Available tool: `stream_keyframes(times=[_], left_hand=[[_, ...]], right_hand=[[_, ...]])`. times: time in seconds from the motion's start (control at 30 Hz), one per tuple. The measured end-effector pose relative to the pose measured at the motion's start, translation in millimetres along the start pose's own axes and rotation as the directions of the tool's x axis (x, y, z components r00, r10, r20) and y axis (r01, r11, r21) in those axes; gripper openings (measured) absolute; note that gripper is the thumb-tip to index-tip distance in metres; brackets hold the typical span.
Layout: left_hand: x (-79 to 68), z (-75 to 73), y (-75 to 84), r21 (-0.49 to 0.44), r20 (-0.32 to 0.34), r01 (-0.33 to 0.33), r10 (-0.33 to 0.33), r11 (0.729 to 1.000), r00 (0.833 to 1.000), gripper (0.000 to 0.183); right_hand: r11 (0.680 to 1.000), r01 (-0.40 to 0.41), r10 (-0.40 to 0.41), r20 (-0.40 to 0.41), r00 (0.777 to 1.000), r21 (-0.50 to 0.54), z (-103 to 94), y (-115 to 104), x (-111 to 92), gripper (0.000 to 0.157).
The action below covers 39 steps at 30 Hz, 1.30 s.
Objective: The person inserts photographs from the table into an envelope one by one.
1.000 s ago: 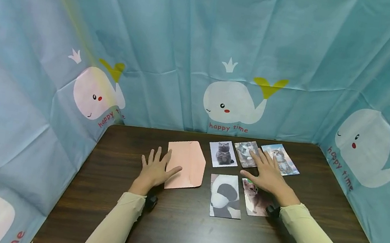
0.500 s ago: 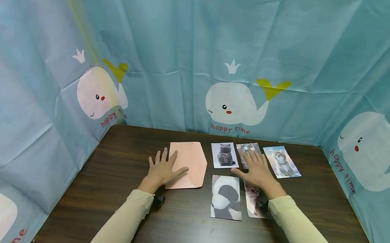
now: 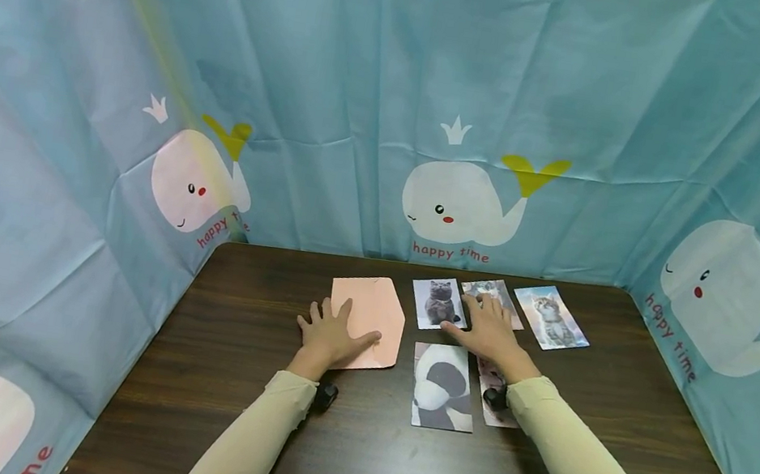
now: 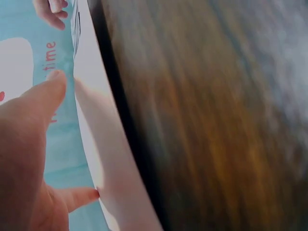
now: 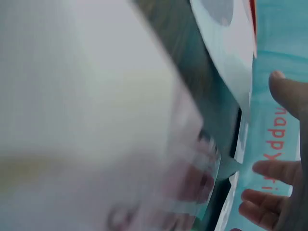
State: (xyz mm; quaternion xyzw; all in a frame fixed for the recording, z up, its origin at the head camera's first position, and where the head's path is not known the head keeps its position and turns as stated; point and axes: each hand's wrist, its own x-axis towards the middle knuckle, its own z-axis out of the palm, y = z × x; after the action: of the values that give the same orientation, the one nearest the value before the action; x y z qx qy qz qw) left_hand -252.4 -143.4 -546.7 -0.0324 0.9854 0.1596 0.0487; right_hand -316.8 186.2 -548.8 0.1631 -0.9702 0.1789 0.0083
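My left hand [image 3: 328,336] lies with spread fingers over the left part of a pale pink envelope [image 3: 384,321]. In the left wrist view a fingertip [image 4: 94,193] meets the envelope's surface, while the thumb [image 4: 50,94] is raised. My right hand [image 3: 489,334] hovers low over the cat photo cards, fingers slightly bent and holding nothing. Its fingertips overlap a grey-and-white cat card [image 3: 503,291], and the thumb reaches the lower corner of a dark grey cat card [image 3: 440,303]. Beneath the wrist, a kitten card [image 3: 499,419] is mostly hidden.
A tabby kitten card [image 3: 550,318] lies at the back right. Nearer the front is a grey-and-white picture card [image 3: 443,387]. The dark wooden table [image 3: 208,400] is bordered by a blue whale-print curtain [image 3: 329,180] at the back and sides.
My left hand has slid right, farther over the envelope. The right hand has moved left from near the tabby card towards the dark grey cat card, its fingers bending somewhat. The cards stay in place.
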Motion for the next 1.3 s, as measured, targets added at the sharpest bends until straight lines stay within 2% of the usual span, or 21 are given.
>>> stream_keyframes(times=[0.27,0.53,0.7,0.9,1.3], left_hand=[[0.1,1.5,3.7,0.028,0.004,0.018,-0.018,0.999,1.0,0.109],[-1.4,-1.8,5.5,0.063,-0.005,0.008,-0.008,0.998,1.0,0.108],[-3.2,-4.1,7.5,0.087,-0.032,0.005,-0.002,0.996,0.999,0.111],[-0.3,-2.1,9.2,0.113,-0.091,0.047,-0.036,0.992,0.995,0.116],[-3.8,-8.4,18.7,0.088,-0.082,0.133,-0.126,0.987,0.989,0.122]], right_hand=[[0.998,-0.065,0.066,-0.064,0.996,0.01,4.5,-7.8,4.9,0.076],[0.994,-0.109,0.108,-0.076,0.991,0.0,7.3,-11.5,6.4,0.064],[0.992,-0.126,0.125,-0.069,0.99,-0.01,8.0,-13.9,7.5,0.064],[0.988,-0.153,0.153,-0.062,0.986,-0.003,7.5,-17.5,8.3,0.065],[0.968,-0.251,0.251,-0.025,0.968,0.003,7.2,-24.8,11.5,0.071]])
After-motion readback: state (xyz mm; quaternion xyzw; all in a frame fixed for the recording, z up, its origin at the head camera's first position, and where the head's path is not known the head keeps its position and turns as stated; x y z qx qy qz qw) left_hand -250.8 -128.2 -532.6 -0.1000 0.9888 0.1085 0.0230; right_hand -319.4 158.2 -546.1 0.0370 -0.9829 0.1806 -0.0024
